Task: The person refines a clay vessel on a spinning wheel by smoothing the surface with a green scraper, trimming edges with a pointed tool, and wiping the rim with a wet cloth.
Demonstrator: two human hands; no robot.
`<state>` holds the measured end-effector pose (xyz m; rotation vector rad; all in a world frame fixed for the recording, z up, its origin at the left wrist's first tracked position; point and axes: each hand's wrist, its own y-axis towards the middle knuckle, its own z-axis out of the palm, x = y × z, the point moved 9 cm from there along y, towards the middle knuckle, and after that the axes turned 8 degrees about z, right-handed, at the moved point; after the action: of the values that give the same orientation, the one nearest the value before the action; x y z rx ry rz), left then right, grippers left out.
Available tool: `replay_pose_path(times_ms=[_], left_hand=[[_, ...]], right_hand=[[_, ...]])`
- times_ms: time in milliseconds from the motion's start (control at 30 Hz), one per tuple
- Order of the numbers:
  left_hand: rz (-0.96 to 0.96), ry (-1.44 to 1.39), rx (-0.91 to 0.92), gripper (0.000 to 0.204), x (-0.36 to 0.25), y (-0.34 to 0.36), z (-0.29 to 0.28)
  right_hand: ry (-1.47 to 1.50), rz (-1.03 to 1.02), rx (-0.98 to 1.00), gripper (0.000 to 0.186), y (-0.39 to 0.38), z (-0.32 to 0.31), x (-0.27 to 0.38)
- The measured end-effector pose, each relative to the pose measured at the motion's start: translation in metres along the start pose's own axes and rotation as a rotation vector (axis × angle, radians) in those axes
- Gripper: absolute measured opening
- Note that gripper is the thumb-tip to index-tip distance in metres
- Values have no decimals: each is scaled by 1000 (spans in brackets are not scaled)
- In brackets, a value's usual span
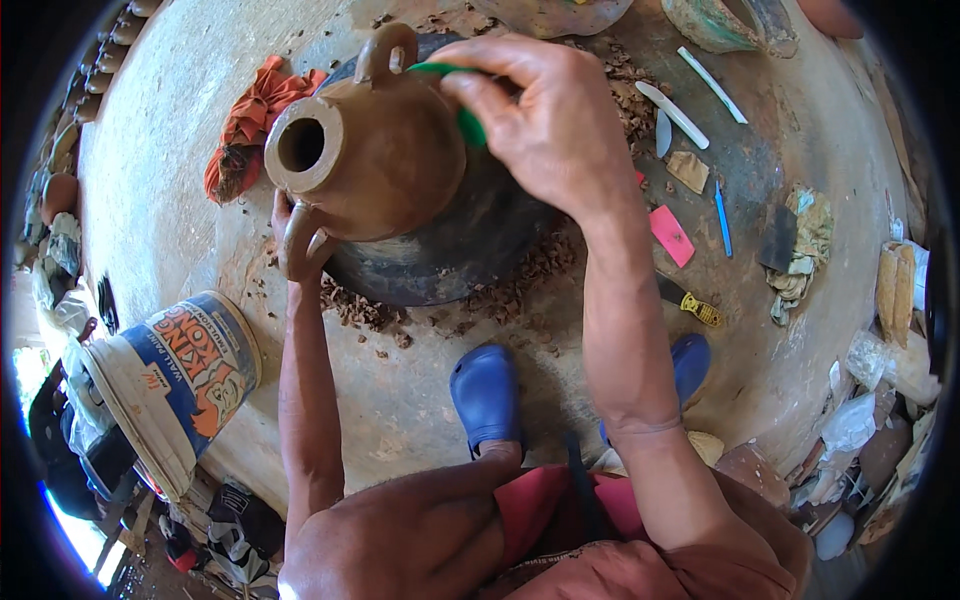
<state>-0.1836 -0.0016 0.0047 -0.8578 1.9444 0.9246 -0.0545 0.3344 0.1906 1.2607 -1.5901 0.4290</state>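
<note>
A brown clay jar (390, 160) with two looped handles and an open round neck sits upper middle on a dark round turntable (440, 270). My right hand (540, 130) is closed on a thin green scraper (471, 131), held against the jar's upper right shoulder beside the far handle. My left hand (283, 215) is at the jar's lower left, behind the near handle; most of its fingers are hidden by the clay, so I cannot tell its grip.
Orange cloth (260, 115) lies left, a paint bucket (175, 385) lower left. White tools (680, 115), a pink card (672, 235), a blue tool (723, 220), a yellow-handled scraper (700, 308) and rags (800, 260) lie right. Clay shavings (370, 310) ring the turntable, near my blue shoes (480, 390).
</note>
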Motion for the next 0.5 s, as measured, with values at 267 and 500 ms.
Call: replay_pose_path(times_ms=[267,500], left_hand=[[33,-11,66,75,3,6,3],[144,140,10,74,-13,-5,3]], right_hand=[[57,-281,-100,32,-8,21,-11],[82,-62,-214,33,-102,20,-21]])
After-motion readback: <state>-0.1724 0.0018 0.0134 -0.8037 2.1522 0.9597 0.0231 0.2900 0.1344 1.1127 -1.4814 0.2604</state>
